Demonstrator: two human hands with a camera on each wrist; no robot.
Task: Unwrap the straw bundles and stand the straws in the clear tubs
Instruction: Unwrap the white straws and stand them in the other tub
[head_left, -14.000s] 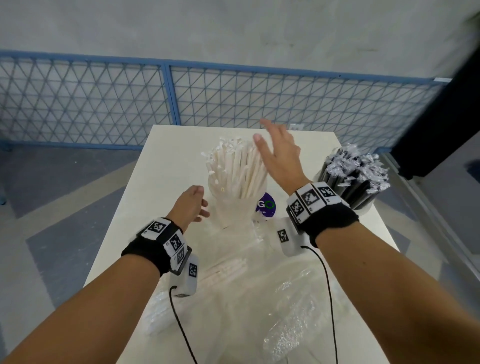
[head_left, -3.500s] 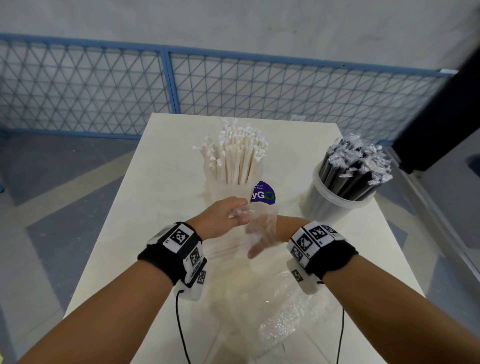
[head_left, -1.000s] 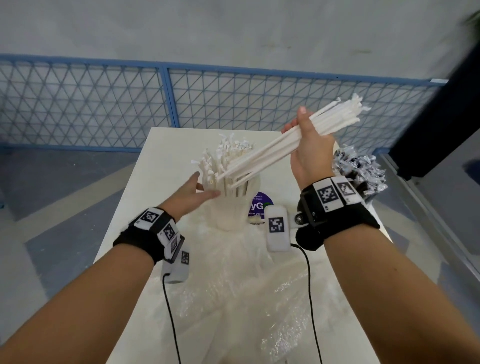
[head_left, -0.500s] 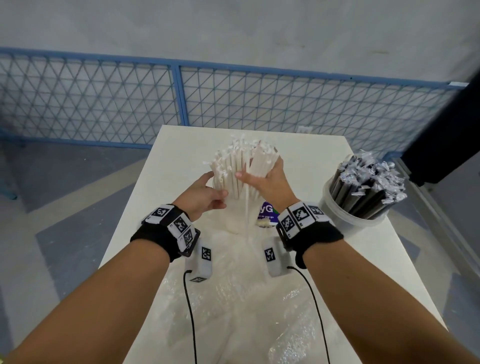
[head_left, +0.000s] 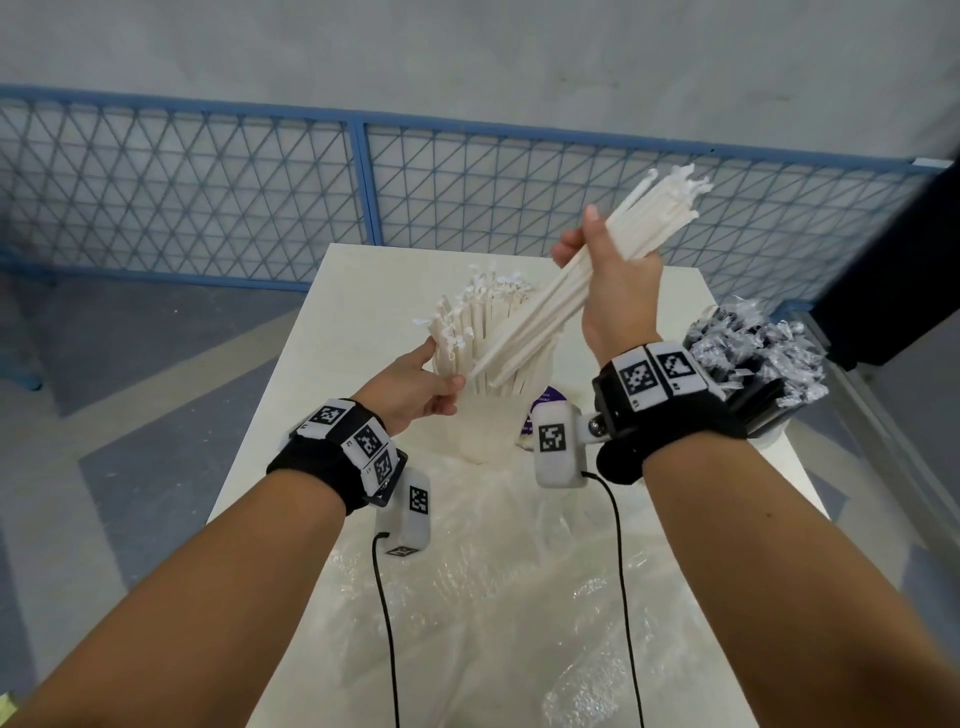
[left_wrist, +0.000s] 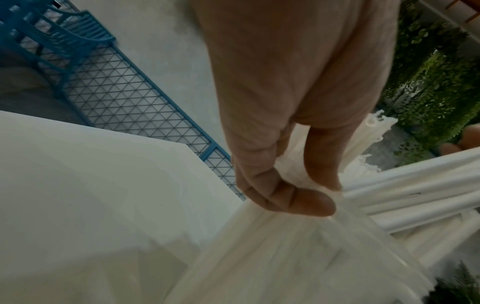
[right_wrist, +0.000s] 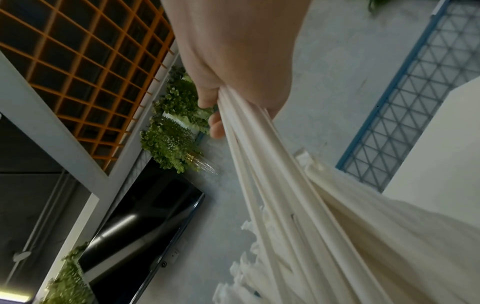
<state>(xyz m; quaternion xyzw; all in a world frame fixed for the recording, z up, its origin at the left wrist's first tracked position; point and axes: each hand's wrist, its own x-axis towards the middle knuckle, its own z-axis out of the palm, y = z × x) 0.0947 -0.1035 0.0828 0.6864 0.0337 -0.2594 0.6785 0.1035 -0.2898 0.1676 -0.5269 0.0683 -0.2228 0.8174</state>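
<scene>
**Handful lifted back out over the tub**

The right hand (head_left: 615, 291) was clenched round a sheaf of white straws (head_left: 582, 275), slanted, lower ends dipping among the straws already standing in the clear tub (head_left: 488, 415). Half a second before, both hands had been down at the tub — now the sheaf was raised again, so not yet seated. The left hand (head_left: 415, 387) pinched the standing straws aside. Around lay crumpled wrap (head_left: 493, 597) and, right, a tub of black straws (head_left: 758, 364); the crowded tub itself was the obstacle.

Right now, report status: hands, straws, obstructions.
Right hand grips white straws, slanted into the tub. Left hand holds standing straws aside. Wrap lies in front.
</scene>
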